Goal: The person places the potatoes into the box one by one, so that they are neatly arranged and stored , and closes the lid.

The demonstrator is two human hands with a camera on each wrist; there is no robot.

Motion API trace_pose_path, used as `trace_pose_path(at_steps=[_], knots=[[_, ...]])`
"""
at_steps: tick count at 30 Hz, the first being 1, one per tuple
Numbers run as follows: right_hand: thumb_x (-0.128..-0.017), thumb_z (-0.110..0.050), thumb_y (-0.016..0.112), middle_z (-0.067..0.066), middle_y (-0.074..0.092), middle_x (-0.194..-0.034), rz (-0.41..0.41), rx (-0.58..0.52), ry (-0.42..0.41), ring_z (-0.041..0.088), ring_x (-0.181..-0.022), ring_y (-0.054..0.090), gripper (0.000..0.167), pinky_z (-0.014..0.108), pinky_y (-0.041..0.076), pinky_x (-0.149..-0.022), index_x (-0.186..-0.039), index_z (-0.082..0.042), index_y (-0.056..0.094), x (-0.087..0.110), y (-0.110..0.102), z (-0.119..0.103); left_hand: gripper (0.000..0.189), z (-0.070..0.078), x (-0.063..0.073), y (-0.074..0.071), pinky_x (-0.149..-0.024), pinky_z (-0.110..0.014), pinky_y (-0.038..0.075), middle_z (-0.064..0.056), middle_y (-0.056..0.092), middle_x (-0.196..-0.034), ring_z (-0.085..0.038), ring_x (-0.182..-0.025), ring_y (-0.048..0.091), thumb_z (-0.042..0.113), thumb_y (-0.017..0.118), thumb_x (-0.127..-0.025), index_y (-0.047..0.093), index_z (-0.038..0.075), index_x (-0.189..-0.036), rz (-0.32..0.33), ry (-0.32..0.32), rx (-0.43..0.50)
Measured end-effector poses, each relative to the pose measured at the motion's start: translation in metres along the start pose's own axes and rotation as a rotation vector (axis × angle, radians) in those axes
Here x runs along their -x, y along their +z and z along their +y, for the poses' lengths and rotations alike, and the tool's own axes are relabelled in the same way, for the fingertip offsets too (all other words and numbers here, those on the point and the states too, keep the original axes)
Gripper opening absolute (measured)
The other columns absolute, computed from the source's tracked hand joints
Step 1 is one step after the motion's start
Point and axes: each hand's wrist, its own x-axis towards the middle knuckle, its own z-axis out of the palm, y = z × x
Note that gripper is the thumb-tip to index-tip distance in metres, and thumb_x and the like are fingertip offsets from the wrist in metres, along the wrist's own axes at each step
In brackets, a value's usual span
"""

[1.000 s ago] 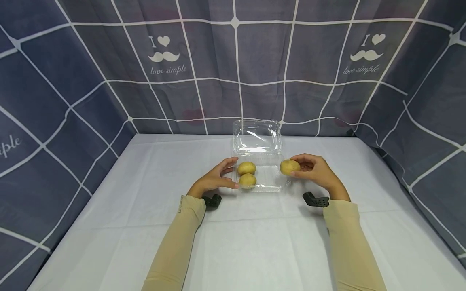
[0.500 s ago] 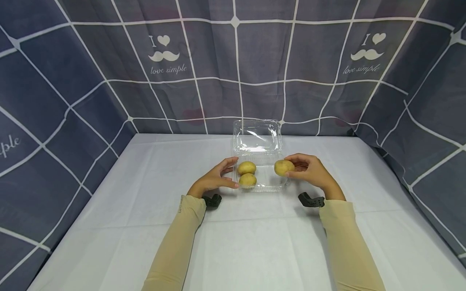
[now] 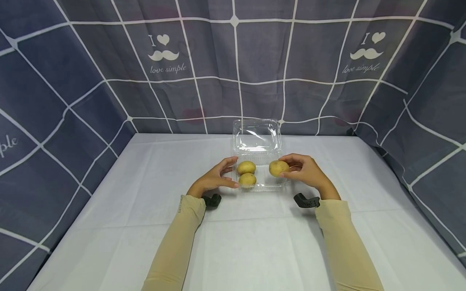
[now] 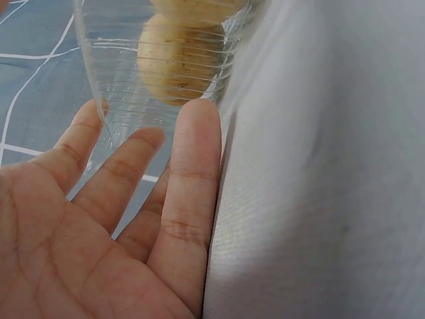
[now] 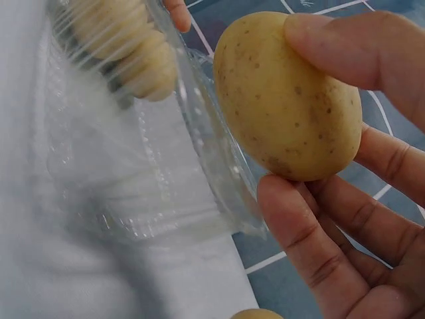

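Note:
My right hand (image 3: 303, 171) pinches a yellow potato (image 3: 278, 168) between thumb and fingertips, over the right part of a clear plastic clamshell box (image 3: 263, 187). In the right wrist view the held potato (image 5: 287, 96) is brown-speckled and sits beside the box wall. Two more potatoes, one farther back (image 3: 246, 167) and one nearer (image 3: 247, 179), lie in the box's left side. My left hand (image 3: 214, 178) rests at the left wall with fingers spread. The left wrist view has its fairly straight thumb (image 4: 192, 173) and fingertips right at the ribbed plastic.
The box's clear lid (image 3: 257, 136) stands raised at the back, before a dark grid-patterned curtain (image 3: 214, 97). A white cloth (image 3: 255, 242) covers the table. A yellowish rounded edge (image 5: 257, 314) shows at the bottom of the right wrist view.
My right hand has carried its potato leftward, from the box's right edge to over its inside. The left hand and the two potatoes in the box have stayed put.

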Motion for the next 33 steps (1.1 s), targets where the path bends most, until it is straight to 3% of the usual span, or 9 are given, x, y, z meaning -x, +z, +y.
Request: trace_pose_path(at_steps=[18, 33], knots=[[-0.083, 0.008, 0.089, 0.026, 0.076, -0.119, -0.036, 0.082, -0.105, 0.007, -0.097, 0.072, 0.048, 0.02, 0.06, -0.09, -0.127, 0.012, 0.072, -0.008, 0.017, 0.002, 0.103, 0.0, -0.001, 0.0, -0.125, -0.054, 0.04, -0.011, 0.024, -0.178, -0.038, -0.162, 0.026, 0.003, 0.084, -0.088, 0.025, 0.01, -0.172, 0.004, -0.006, -0.009], [-0.084, 0.0, 0.091, 0.018, 0.076, -0.115, -0.06, 0.21, -0.029, 0.03, -0.104, 0.071, 0.046, 0.044, 0.06, -0.098, -0.125, 0.009, 0.071, -0.009, 0.02, -0.002, 0.103, 0.0, -0.001, 0.001, -0.124, -0.053, 0.041, -0.011, 0.024, -0.178, -0.038, -0.162, 0.026, 0.002, 0.084, -0.088, 0.025, 0.01, -0.172, 0.006, -0.006, -0.012]])
